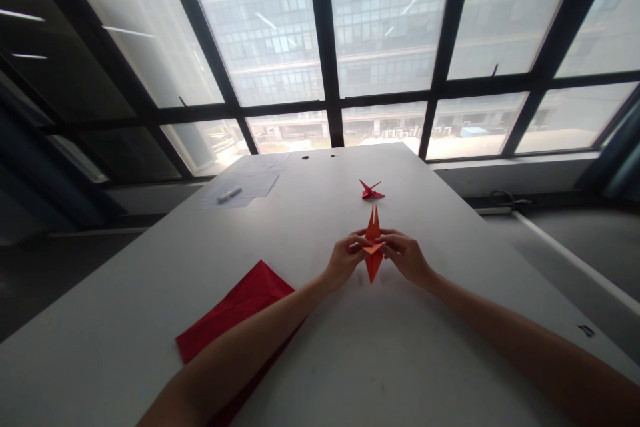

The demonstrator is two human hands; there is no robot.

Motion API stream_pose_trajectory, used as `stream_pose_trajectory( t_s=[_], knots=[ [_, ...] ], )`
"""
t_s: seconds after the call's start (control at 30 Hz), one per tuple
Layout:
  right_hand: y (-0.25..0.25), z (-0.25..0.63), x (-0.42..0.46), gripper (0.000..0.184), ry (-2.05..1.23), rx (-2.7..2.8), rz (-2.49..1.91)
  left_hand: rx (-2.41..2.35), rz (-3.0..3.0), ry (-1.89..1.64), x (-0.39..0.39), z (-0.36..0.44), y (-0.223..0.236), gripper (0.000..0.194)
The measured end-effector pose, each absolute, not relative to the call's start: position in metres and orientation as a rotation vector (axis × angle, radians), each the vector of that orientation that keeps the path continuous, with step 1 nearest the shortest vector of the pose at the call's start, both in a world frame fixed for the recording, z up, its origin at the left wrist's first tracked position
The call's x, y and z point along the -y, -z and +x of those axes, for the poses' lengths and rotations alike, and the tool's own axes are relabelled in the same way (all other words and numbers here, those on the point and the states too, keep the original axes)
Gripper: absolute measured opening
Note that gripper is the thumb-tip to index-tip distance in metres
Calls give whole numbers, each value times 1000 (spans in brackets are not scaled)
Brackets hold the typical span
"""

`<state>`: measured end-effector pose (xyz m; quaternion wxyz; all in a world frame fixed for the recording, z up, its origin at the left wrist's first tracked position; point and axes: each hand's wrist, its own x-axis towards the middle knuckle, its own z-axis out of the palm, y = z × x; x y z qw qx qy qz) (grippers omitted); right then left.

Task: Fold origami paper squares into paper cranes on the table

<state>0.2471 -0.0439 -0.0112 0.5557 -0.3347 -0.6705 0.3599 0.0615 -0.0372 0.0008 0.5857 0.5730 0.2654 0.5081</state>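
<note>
A folded orange-red paper bird (373, 265) is pinched between the fingers (361, 239) of the left hand (344, 258) and right hand (404, 255), over the white table (400, 360). The thin paper seems light and easily creased, so its thicker middle folds look safest to hold. A red paper bird (371, 191) lies beyond; a red paper sheet (235, 310) lies left.

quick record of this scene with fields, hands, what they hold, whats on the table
left hand: pinching the folded orange-red paper figure
right hand: pinching the same figure from the other side
nearest thing: small red origami bird, ahead of the hands
table: white table
also on table: red paper sheet, white pen-like stick on loose papers
behind: large window
</note>
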Motion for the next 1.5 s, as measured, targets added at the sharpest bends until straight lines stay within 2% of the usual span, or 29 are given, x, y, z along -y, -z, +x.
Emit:
stream_pose_trajectory(
  t_s=[0.17,0.37,0.73,0.93,1.1,1.3,1.4,1.5],
  knots=[
    [19,246,39,22,-900,1528,-837,-668,1306,-1225,34,64,2,29],
    [20,247,36,31,-971,1407,-951,-601,1205,-1120,32,64,6,47],
    [7,248,41,40,-1146,1358,-1041,-812,1494,-1281,31,63,4,25],
    [4,248,44,36,-1218,1383,-941,-784,1484,-1351,32,60,2,13],
    [5,248,44,35,-1232,1309,-883,-802,1456,-1268,33,57,1,9],
    [10,247,40,31,-1106,1253,-862,-611,1130,-1174,33,61,-2,34],
    [13,246,39,29,-1031,1278,-864,-666,1177,-1025,35,63,-3,49],
    [12,244,40,32,-990,1272,-858,-726,1291,-932,36,64,-4,49]
  ],
)
